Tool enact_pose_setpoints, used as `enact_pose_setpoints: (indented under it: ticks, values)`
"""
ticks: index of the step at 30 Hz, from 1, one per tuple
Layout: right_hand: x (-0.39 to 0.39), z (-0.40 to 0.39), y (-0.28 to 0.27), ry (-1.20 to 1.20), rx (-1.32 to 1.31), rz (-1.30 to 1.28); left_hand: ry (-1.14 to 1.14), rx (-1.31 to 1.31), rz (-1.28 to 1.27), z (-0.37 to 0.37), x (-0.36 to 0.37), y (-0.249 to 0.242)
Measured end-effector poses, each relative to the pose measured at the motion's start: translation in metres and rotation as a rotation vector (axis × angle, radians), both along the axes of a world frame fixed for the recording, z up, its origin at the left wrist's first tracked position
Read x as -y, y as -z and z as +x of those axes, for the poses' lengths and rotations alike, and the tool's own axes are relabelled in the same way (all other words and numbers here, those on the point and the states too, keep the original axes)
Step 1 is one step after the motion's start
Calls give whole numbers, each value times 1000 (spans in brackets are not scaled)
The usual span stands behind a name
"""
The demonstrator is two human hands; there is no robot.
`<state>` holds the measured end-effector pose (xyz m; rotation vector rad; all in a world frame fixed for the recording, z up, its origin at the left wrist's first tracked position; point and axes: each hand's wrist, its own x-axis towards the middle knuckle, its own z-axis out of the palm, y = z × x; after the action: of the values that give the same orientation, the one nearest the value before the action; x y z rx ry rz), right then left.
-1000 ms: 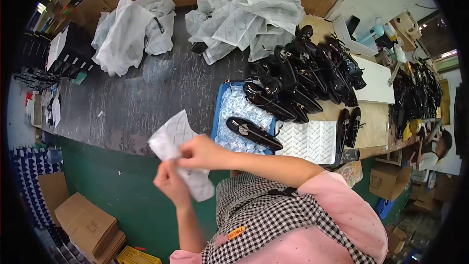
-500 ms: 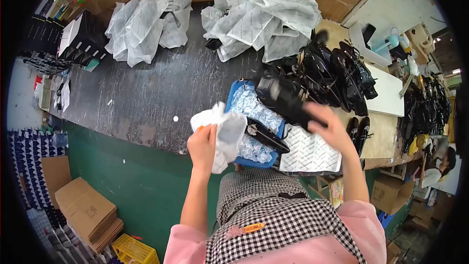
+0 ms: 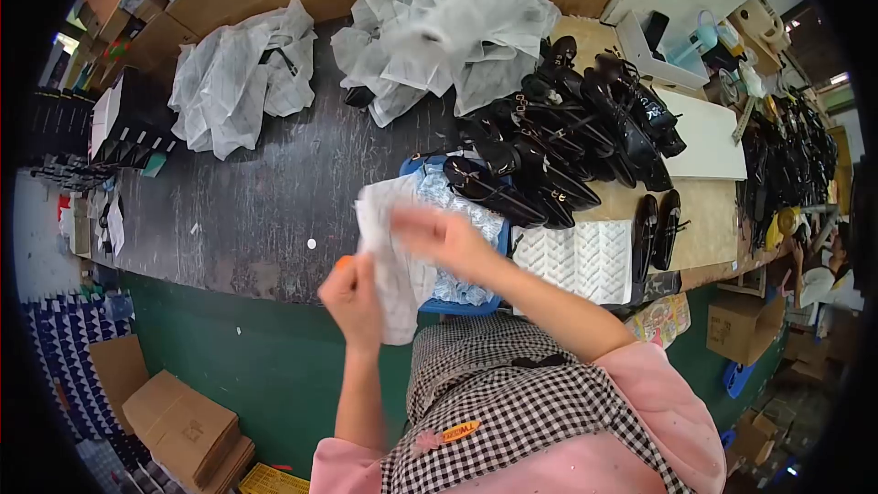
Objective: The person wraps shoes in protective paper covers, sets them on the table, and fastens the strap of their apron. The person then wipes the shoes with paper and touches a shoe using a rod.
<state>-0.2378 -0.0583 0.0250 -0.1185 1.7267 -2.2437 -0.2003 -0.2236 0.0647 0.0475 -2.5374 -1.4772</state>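
My left hand (image 3: 353, 304) is closed on a crumpled white paper or cloth sheet (image 3: 400, 297), which hangs in front of me over the table edge. Something orange shows at its fingertip. My right hand (image 3: 446, 240) is smeared by motion and overlaps the upper part of the sheet; its fingers are not clear. Behind both hands stands a blue basket (image 3: 502, 247) filled with crinkled, shiny clear-blue packets (image 3: 468, 292). Black shoes (image 3: 494, 194) with small buckles lie over its far right corner, joining a larger heap of black shoes (image 3: 599, 119).
White printed wrapping sheets (image 3: 453, 27) are piled at the back, with another pile (image 3: 233, 82) further left. A white chevron-patterned sheet (image 3: 585, 261) lies right of the basket, beside a pair of black shoes (image 3: 657, 230). Flattened cartons (image 3: 183, 425) stand on the green floor at left.
My right hand has let go of a black shoe at the heap and swung left to the white sheet. The shoe that lay across the basket's near part is gone from there.
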Motion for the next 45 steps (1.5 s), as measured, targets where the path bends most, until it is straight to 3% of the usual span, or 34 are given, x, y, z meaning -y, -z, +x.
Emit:
enact_pose_setpoints:
  ticks: [1,2,4,5,6,7,8,10,12,14,16,18,20,22,24,26,28,30,33,34,35,37,39,40,44,45]
  values:
    - [-2,14,-1,-93,-69,206,-20,19,158,2,-7,1]
    - [-8,23,-4,-189,-138,410,5,111,123,10,-15,2]
    - [-42,7,-4,-80,-33,656,-71,78,129,17,-7,14]
    - [-67,-12,32,151,-369,788,-146,120,148,17,6,14]
    - [-95,-36,46,88,-441,1026,-224,162,172,14,20,14]
    - [-110,-55,49,146,-876,1349,-186,80,111,11,27,18]
    - [-110,-67,61,112,-904,1629,-189,83,109,11,23,16]
    - [-115,-95,92,70,-905,1747,18,16,-83,5,9,7]
    - [-112,-123,91,-240,-459,1854,46,11,-144,1,3,5]
    - [-137,-138,56,-244,-288,1572,46,38,-205,-4,5,6]
    - [-157,-104,-13,-177,-472,1173,21,52,-241,-11,13,21]
    - [-149,-54,-86,-262,-544,1051,30,12,-355,-21,24,38]
    - [-124,-6,-123,-393,-698,1154,6,2,-372,-27,29,45]
    - [-91,29,-114,-445,-915,1301,36,-17,-310,-24,19,43]
    - [-61,29,-81,-464,-698,1109,128,-98,-194,7,-5,34]
    - [-35,3,-12,-581,63,743,182,-66,-44,40,-26,7]
    - [33,-7,15,-203,420,-133,31,-123,-26,44,-2,5]
    - [113,-45,-15,-167,59,-229,-208,-141,5,44,45,-5]
    - [176,-57,-37,-321,-147,-179,-659,-149,-23,35,109,-41]
    - [180,-57,-44,-386,-249,-143,-645,-147,153,38,126,-40]
    - [165,-34,-48,-533,-217,63,-576,-138,92,39,123,-31]
    - [131,-7,-32,-496,-305,320,-414,-86,82,43,89,-13]
    - [66,1,-16,-331,-190,350,-428,-4,191,50,77,4]
    - [22,3,4,-199,-152,520,-477,-6,254,49,81,10]
    - [-129,20,83,158,-582,1335,-385,118,223,51,85,26]
    - [-134,25,100,155,-576,1334,-290,104,158,48,71,35]
